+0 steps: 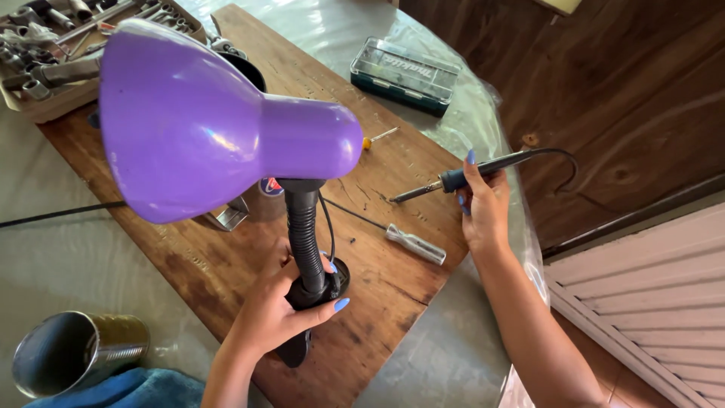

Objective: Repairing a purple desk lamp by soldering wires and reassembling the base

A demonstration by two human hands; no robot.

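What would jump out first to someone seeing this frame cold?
The big purple lamp shade fills the upper left, on a black flexible neck whose base the left hand grips over the wooden board. At right, the right hand holds a soldering iron with its tip pointing left above the board. A clear-handled screwdriver lies between the hands.
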